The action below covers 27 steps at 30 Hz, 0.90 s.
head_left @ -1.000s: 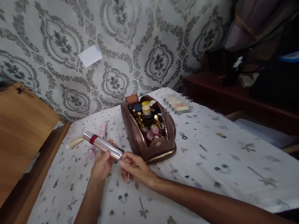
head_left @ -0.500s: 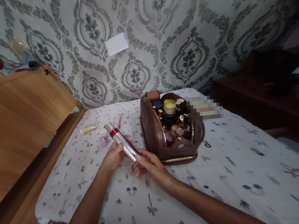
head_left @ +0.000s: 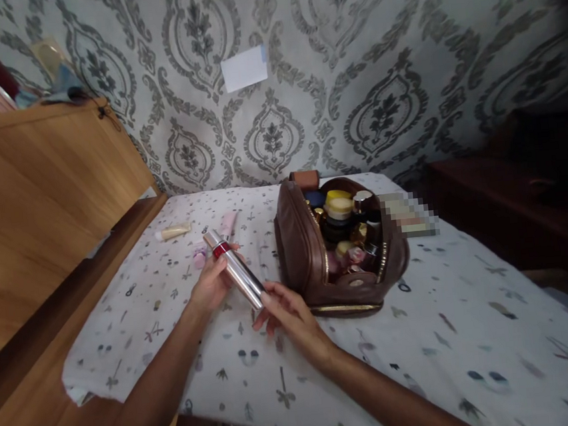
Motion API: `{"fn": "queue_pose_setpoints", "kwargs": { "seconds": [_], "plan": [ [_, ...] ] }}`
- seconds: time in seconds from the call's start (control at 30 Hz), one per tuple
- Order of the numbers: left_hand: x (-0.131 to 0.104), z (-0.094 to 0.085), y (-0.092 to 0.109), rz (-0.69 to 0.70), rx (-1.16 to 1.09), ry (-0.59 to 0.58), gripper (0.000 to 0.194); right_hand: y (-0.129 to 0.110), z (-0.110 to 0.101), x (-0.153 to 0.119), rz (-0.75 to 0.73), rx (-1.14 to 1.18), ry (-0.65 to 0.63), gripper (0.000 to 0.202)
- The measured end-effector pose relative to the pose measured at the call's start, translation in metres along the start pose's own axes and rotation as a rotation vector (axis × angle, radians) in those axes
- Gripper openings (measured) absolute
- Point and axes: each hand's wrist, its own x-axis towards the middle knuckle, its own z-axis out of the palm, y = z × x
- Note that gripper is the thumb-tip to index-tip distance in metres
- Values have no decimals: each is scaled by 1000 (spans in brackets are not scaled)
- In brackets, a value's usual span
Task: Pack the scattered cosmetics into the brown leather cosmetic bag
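A silver cosmetic bottle (head_left: 242, 277) with a red band near its top is held tilted above the cloth, its top pointing up and left. My left hand (head_left: 213, 281) is closed round its upper part, thumb on the near side. Fingers of my right hand (head_left: 288, 313) pinch its lower end. Just right of the hands stands a brown toiletry bag (head_left: 300, 251), unzipped and full of jars and bottles, among them a yellow-lidded jar (head_left: 339, 204). Beyond the bottle lie a pink tube (head_left: 228, 225), a small purple-and-pink container (head_left: 200, 256) and a cream-coloured tube (head_left: 174, 231).
The white printed cloth (head_left: 241, 391) covers the surface under everything. A wooden panel (head_left: 51, 195) rises along the left. Patterned wallpaper with a white paper (head_left: 245, 69) on it closes off the back. Right of the bag lies a blurred-out flat item (head_left: 409, 214).
The camera view has shifted, so the bag and wall appear farther right. My left hand has slid up the bottle, closer to the red band. Both hands still hold it.
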Motion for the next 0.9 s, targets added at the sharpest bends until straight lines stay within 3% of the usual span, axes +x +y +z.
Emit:
{"fn": "queue_pose_setpoints", "kwargs": {
  "seconds": [0.13, 0.3, 0.63, 0.77, 0.9],
  "plan": [
    [-2, 1, 0, 1, 21, -57, 49, -2, 2, -3, 108, 37, -65, 52],
    [-4, 2, -1, 9, 18, -122, 49, -1, 4, -4, 137, 88, -87, 51],
    [-13, 7, 0, 22, 21, -174, 60, -5, 6, -7, 48, 155, -158, 55],
    [-13, 15, -1, 33, -13, -101, 65, -7, 6, -8, 28, 205, -191, 56],
    [-13, 23, -2, -33, -2, -5, 52, -8, 7, -8, 8, 248, -190, 56]
  ]
}}
